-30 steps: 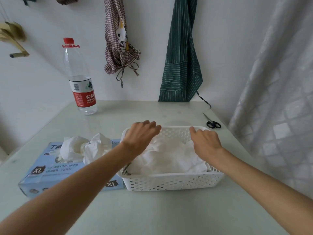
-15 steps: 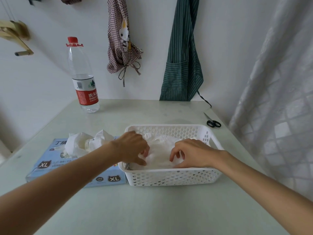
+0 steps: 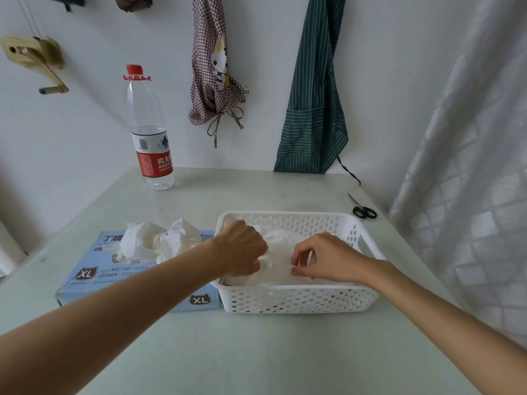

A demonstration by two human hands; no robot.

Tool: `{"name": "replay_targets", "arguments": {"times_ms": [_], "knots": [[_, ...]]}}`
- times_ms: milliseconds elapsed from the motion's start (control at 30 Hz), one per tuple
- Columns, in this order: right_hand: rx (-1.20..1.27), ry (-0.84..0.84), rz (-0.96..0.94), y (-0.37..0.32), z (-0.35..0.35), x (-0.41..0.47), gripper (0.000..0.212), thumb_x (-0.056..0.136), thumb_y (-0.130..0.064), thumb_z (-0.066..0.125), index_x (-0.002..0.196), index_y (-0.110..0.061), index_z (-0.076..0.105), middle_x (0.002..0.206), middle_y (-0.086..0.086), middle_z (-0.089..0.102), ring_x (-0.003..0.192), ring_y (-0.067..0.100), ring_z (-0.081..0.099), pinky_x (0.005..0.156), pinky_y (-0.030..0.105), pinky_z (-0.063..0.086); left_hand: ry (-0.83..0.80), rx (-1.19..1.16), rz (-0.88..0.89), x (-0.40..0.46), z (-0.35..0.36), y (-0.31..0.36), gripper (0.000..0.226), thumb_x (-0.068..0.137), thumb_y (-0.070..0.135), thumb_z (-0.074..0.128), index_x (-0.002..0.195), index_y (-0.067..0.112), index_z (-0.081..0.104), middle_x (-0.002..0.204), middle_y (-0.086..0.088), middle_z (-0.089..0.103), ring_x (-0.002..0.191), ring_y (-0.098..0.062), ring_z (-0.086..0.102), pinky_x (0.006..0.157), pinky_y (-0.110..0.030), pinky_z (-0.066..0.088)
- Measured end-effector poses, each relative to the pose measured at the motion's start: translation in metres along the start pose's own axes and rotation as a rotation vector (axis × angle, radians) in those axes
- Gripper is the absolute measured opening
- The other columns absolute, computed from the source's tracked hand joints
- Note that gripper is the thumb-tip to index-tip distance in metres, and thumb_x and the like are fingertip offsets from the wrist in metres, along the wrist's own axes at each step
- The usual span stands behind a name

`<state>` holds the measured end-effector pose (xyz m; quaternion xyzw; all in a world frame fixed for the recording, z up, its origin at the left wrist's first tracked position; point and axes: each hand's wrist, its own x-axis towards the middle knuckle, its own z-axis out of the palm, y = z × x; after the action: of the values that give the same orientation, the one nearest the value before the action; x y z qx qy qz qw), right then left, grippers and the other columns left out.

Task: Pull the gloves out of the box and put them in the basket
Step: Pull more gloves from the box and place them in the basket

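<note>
left hand point(image 3: 242, 249), pinching gloves in the basket point(image 3: 299, 300), is nearer the box point(image 3: 94, 269) at nine o'clock than the right hand point(image 3: 328, 259), also pinching.

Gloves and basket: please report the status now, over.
Both hands, left and right, pinching gloves inside white basket. More gloves bunched at box opening. Nothing in the way.

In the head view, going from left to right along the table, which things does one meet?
Glove box → gloves sticking out of it → left hand → right hand → basket right wall → scissors. The bottle stands farther back, above the box, so it is left out.
</note>
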<state>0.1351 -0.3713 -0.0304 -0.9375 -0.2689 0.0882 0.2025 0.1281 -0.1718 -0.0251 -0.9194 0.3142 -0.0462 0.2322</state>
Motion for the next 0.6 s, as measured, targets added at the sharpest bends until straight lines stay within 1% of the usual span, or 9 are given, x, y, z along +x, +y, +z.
{"name": "replay_targets", "arguments": {"times_ms": [100, 167, 267, 333, 433, 467, 500, 567, 600], "knots": [[0.160, 0.005, 0.018, -0.001, -0.008, -0.002, 0.010, 0.078, -0.031, 0.077, 0.082, -0.023, 0.071, 0.061, -0.021, 0.065, 0.058, 0.007, 0.066, 0.065, 0.014, 0.048, 0.008, -0.041, 0.033, -0.005, -0.012, -0.008, 0.029, 0.092, 0.033, 0.044, 0.108, 0.017, 0.062, 0.105, -0.003, 0.065, 0.098, -0.024, 0.060, 0.087, -0.036, 0.047], [0.167, -0.097, 0.002, -0.005, -0.008, -0.004, 0.011, 0.079, -0.034, 0.075, 0.086, -0.028, 0.072, 0.075, -0.013, 0.070, 0.066, 0.004, 0.067, 0.066, 0.013, 0.048, -0.116, -0.084, 0.063, -0.010, -0.019, -0.009, 0.029, 0.093, 0.035, 0.046, 0.114, 0.021, 0.060, 0.109, -0.001, 0.065, 0.101, -0.023, 0.059, 0.091, -0.037, 0.047], [0.116, -0.305, 0.014, -0.007, -0.012, -0.005, 0.020, 0.086, -0.039, 0.067, 0.102, -0.028, 0.072, 0.094, -0.010, 0.071, 0.076, -0.002, 0.065, 0.068, 0.012, 0.048, -0.342, -0.186, 0.012, -0.019, -0.031, -0.005, 0.036, 0.093, 0.043, 0.048, 0.118, 0.020, 0.061, 0.114, 0.000, 0.066, 0.103, -0.021, 0.061, 0.089, -0.030, 0.046], [0.206, -0.262, 0.069, 0.000, -0.034, -0.006, 0.022, 0.090, -0.032, 0.063, 0.106, -0.021, 0.070, 0.095, -0.004, 0.072, 0.076, 0.004, 0.068, 0.067, 0.016, 0.052, -0.336, -0.285, -0.097, -0.024, -0.041, -0.014, 0.044, 0.095, 0.049, 0.043, 0.121, 0.017, 0.060, 0.116, -0.002, 0.065, 0.103, -0.021, 0.062, 0.088, -0.029, 0.047], [0.249, -0.044, 0.183, 0.020, -0.069, -0.009, 0.012, 0.092, -0.015, 0.061, 0.098, -0.021, 0.069, 0.090, 0.003, 0.072, 0.075, 0.011, 0.069, 0.064, 0.019, 0.054, -0.202, -0.413, -0.203, -0.022, -0.045, -0.030, 0.043, 0.099, 0.044, 0.036, 0.129, 0.018, 0.055, 0.128, -0.005, 0.060, 0.111, -0.023, 0.060, 0.096, -0.037, 0.048], [0.209, 0.004, 0.212, 0.026, -0.071, -0.007, 0.015, 0.092, -0.010, 0.060, 0.097, -0.021, 0.069, 0.091, 0.005, 0.071, 0.075, 0.013, 0.069, 0.064, 0.020, 0.055, -0.207, -0.461, -0.203, -0.019, -0.043, -0.027, 0.046, 0.100, 0.045, 0.033, 0.136, 0.019, 0.048, 0.137, -0.006, 0.053, 0.120, -0.025, 0.055, 0.102, -0.040, 0.043], [0.166, 0.010, 0.231, 0.028, -0.068, -0.005, 0.018, 0.092, -0.007, 0.059, 0.101, -0.021, 0.068, 0.094, 0.006, 0.070, 0.077, 0.015, 0.069, 0.065, 0.021, 0.055, -0.251, -0.491, -0.180, -0.014, -0.038, -0.020, 0.052, 0.100, 0.048, 0.029, 0.144, 0.021, 0.037, 0.148, -0.006, 0.040, 0.132, -0.026, 0.043, 0.110, -0.042, 0.034], [0.070, -0.108, 0.231, 0.025, -0.048, 0.003, 0.031, 0.093, -0.010, 0.056, 0.121, -0.024, 0.059, 0.114, 0.006, 0.064, 0.090, 0.017, 0.066, 0.071, 0.023, 0.053, -0.385, -0.478, -0.099, 0.000, -0.020, 0.001, 0.066, 0.096, 0.057, 0.019, 0.152, 0.024, 0.007, 0.160, -0.002, 0.003, 0.146, -0.022, 0.009, 0.119, -0.044, 0.010], [-0.015, -0.227, 0.229, 0.021, -0.036, 0.006, 0.041, 0.095, -0.018, 0.055, 0.134, -0.026, 0.048, 0.130, 0.006, 0.055, 0.106, 0.018, 0.060, 0.082, 0.025, 0.051, -0.431, -0.460, -0.079, 0.005, -0.008, 0.009, 0.072, 0.094, 0.062, 0.017, 0.151, 0.024, -0.004, 0.159, 0.001, -0.010, 0.147, -0.019, -0.004, 0.119, -0.043, 0.002]]}}
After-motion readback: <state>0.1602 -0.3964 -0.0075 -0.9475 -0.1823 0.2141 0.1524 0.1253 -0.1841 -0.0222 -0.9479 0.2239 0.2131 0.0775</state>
